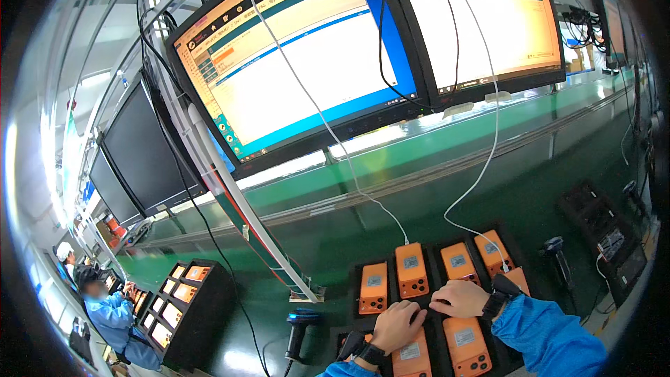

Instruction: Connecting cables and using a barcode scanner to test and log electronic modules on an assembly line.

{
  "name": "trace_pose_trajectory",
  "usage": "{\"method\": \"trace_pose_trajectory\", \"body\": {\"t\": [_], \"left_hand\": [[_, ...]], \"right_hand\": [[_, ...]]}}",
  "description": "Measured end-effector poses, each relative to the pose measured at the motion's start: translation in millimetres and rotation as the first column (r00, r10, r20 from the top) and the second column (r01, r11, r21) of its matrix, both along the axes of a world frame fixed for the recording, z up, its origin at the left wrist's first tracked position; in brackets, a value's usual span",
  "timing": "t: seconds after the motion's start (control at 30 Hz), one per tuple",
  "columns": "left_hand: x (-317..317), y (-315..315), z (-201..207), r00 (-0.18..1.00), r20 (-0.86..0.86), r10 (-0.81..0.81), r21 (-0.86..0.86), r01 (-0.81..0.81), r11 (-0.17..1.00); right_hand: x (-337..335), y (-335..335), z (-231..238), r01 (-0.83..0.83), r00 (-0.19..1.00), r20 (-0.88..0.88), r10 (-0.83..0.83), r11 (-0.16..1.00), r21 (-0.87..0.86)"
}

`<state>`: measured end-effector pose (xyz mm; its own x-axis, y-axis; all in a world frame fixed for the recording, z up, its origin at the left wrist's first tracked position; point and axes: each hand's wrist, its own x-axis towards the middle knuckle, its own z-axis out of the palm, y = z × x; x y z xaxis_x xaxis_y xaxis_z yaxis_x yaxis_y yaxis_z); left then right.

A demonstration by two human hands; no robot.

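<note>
Orange smartphones with pale labels lie in a black compartmented tray (434,286). My left hand (398,327) is curled over the upper end of a near-row phone (412,359); its fingertips are partly hidden. My right hand (460,299) reaches in from the right, fingers bent together, between the two rows. It lies just below a far-row phone (457,261) and above a near-row phone (463,345). What its fingertips touch is hidden. A white cable runs to another phone (410,265). A second white cable (497,167) ends near my right wrist.
Two lit monitors (300,63) stand behind the green bench. A handheld scanner (296,335) is left of the tray, another scanner (558,258) right of it. A slanted white post (258,223) rises at left. Beyond, a co-worker (112,318) stands by a second phone rack (202,307).
</note>
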<state>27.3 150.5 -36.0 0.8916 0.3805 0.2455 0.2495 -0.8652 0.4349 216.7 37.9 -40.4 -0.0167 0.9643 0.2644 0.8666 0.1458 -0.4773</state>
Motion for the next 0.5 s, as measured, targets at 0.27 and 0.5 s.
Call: {"method": "trace_pose_trajectory", "body": {"t": [0.27, 0.5], "left_hand": [[-0.9, -4.1, -3.0, 0.998, 0.052, 0.023, 0.037, -0.025, 0.999], [9.1, 0.4, -5.8, 0.994, 0.099, -0.046, 0.125, 0.033, 0.992]], "right_hand": [[1.7, -0.4, -5.0, -0.037, 0.999, -0.010, 0.037, 0.999, 0.000], [5.4, 1.4, -17.5, -0.028, 0.999, 0.029, 0.025, 0.995, 0.099]]}}
